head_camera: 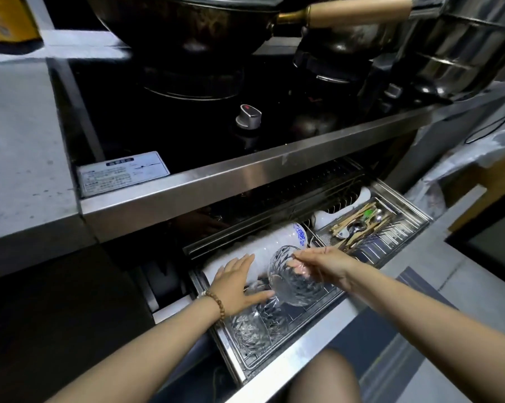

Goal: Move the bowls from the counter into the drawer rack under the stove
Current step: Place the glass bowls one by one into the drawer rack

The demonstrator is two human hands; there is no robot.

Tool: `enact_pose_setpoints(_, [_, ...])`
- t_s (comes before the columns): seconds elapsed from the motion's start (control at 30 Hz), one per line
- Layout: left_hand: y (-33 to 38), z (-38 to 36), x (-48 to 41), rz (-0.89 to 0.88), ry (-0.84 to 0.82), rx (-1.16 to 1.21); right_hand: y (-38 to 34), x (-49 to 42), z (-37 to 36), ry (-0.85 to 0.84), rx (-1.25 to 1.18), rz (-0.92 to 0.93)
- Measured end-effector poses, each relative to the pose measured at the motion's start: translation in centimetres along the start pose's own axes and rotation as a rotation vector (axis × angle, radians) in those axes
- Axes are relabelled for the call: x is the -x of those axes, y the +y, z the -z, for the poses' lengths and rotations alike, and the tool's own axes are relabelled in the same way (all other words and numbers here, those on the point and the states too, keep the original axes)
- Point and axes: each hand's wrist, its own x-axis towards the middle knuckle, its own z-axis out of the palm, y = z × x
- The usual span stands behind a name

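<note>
The drawer rack (309,341) under the stove is pulled out. My right hand (324,261) pinches the rim of a cut-glass bowl (294,282) and holds it on edge over the rack's left half. My left hand (236,282) lies with straight fingers against a row of white bowls (260,250) stacked on their sides; its thumb touches the glass bowl's lower edge. The end bowl of that row has a blue pattern (300,232). More cut-glass bowls (249,330) lie in the rack's near left corner.
A cutlery tray (390,228) with chopsticks and spoons fills the drawer's right part. Above, the black stove (187,132) has a knob (248,116), a wok (187,21) with a wooden handle, and a steel pot (463,45). A grey counter (21,158) lies left.
</note>
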Motion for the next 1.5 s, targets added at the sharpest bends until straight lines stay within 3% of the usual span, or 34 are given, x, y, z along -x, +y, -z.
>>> enact_pose_setpoints(0.17, [-2.2,-2.4,-0.6,-0.006,0.005,-0.280,0.5,-2.7,-0.5,-0.011,0.044,-0.101])
enact_pose_setpoints(0.47, [-3.6,-4.0,-0.7,-0.055,0.100,-0.378,1.9,-6.1,-1.7,-0.247,0.166,-0.339])
enact_pose_setpoints(0.8, [-3.6,-4.1,-0.7,-0.053,0.135,-0.396,1.7,-7.3,-1.3,-0.307,0.038,-0.307])
enact_pose_setpoints(1.27, [-3.8,-4.3,-0.7,-0.049,0.130,-0.387,2.6,-7.3,-2.4,-0.434,0.173,-0.288])
enact_pose_setpoints(1.4, [-3.7,-4.1,-0.8,-0.041,0.121,-0.384,2.7,-7.2,-2.1,-0.382,0.284,-0.182])
enact_pose_setpoints(1.5, [-3.4,-3.8,-0.7,-0.038,0.088,-0.371,2.4,-6.8,-2.2,-0.276,0.518,-0.062])
